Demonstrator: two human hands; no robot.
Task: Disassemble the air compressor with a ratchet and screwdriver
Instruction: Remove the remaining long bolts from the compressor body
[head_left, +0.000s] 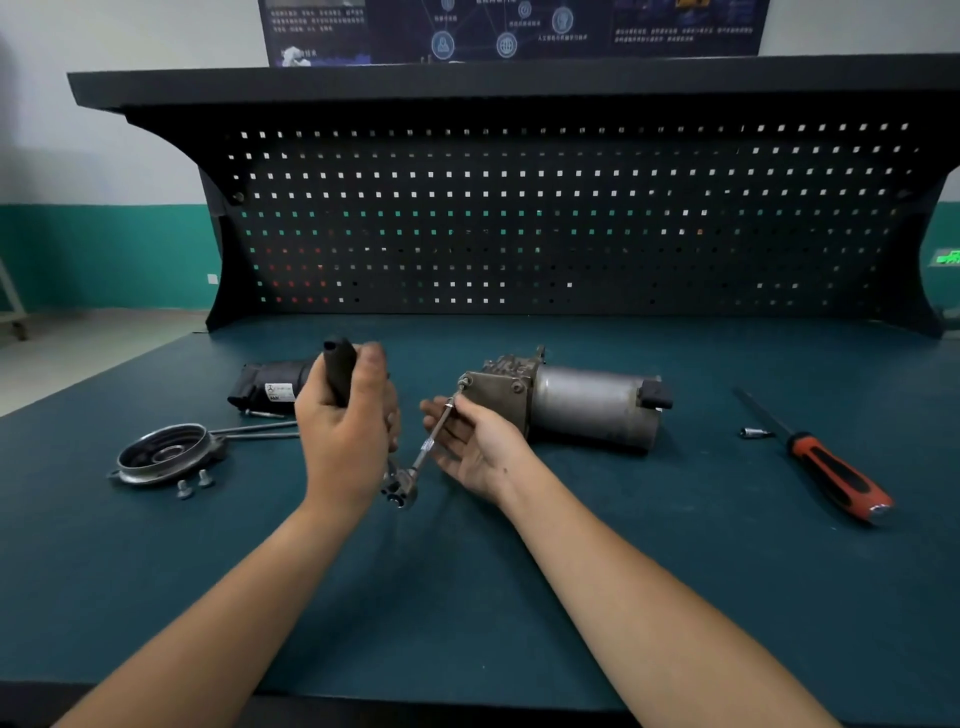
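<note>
A person's left hand (348, 436) is clamped round the black handle of a ratchet (338, 371), held upright over the middle of a green bench (467, 597). From the ratchet head a bar (430, 441) slants up and right to a bolt on the near-left corner of the compressor (587, 402), which lies on its side right of centre. The right hand (478, 452), palm up, closes thumb and fingers lightly on the bar. A screwdriver (831, 473) lies far right; a round cover (163, 457) and two bolts (195, 483) lie left.
</note>
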